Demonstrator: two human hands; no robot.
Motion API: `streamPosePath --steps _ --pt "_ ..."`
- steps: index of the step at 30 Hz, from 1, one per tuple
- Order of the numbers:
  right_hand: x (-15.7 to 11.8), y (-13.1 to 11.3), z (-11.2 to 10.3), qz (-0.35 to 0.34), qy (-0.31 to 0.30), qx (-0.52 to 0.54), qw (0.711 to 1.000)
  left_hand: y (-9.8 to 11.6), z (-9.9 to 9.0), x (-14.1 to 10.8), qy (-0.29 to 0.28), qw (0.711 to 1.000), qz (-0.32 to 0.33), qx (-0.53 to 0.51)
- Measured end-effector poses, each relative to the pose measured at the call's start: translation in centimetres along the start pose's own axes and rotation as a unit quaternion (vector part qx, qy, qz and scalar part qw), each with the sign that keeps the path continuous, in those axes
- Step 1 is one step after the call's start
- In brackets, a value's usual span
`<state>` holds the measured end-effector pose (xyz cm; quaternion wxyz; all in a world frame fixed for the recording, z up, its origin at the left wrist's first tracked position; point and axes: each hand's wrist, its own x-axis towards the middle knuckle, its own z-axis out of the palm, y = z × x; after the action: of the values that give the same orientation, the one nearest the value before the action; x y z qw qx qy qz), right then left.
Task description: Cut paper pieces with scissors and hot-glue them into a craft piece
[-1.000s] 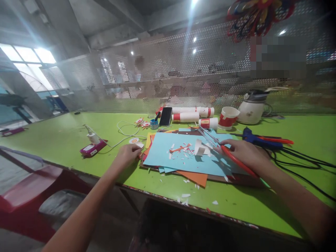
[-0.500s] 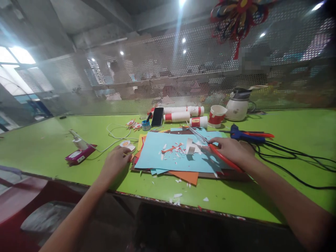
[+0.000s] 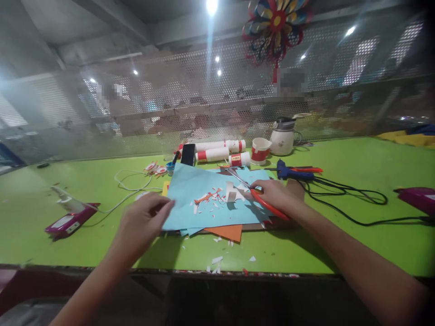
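Pinching the left edge of the blue sheet (image 3: 186, 215), the L hand (image 3: 144, 217) has its thumb and fingers brought together; the fingertips are partly hidden, so exact grip is hard to tell. The sheet lies approx. in the middle of the green table (image 3: 112, 249), on top of other papers, & its far L corner seems a bit raised. An orange sheet (image 3: 231, 233) sticks out under its near edge.

The R hand (image 3: 273, 194) is curled round the red handles of the scissors (image 3: 270, 206), over the R part of the blue sheet. Blades point away & to the L; I can't tell how far apart they stand.

Btwn. the hands, orange & white scraps (image 3: 205, 198) lie on the blue sheet, w/ a curved white piece (image 3: 231, 194) near the scissors. More white bits (image 3: 217, 260) are on the table, close to its near edge.

Behind the papers, L to R: small jar (image 3: 170, 169), phone (image 3: 188, 155), white-red rolls (image 3: 213, 155), cup (image 3: 260, 153), kettle (image 3: 282, 139). Glue gun (image 3: 288, 172) w/ black cord is beyond the R hand; purple power strip (image 3: 73, 222) is far L.
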<state>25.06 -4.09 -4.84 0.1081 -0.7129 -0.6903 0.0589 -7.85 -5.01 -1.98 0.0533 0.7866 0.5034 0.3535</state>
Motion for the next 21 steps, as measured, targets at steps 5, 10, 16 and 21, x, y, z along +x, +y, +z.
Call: streamPosePath --steps 5,10,16,21 --pt "-0.4 -0.6 -0.1 0.006 -0.007 0.005 1.000 5.0 5.2 3.6 -0.199 0.972 0.120 -0.022" --pt "-0.9 -0.9 -0.2 0.004 0.000 0.019 1.000 5.0 11.1 6.7 -0.207 0.966 0.147 -0.050" --pt "-1.0 -1.0 -0.5 0.014 0.018 0.044 0.999 4.0 10.4 8.2 -0.188 0.962 0.096 -0.175" --pt "-1.2 -1.6 -1.2 0.042 0.042 0.061 0.996 3.6 7.9 8.7 -0.138 0.942 0.011 -0.307"
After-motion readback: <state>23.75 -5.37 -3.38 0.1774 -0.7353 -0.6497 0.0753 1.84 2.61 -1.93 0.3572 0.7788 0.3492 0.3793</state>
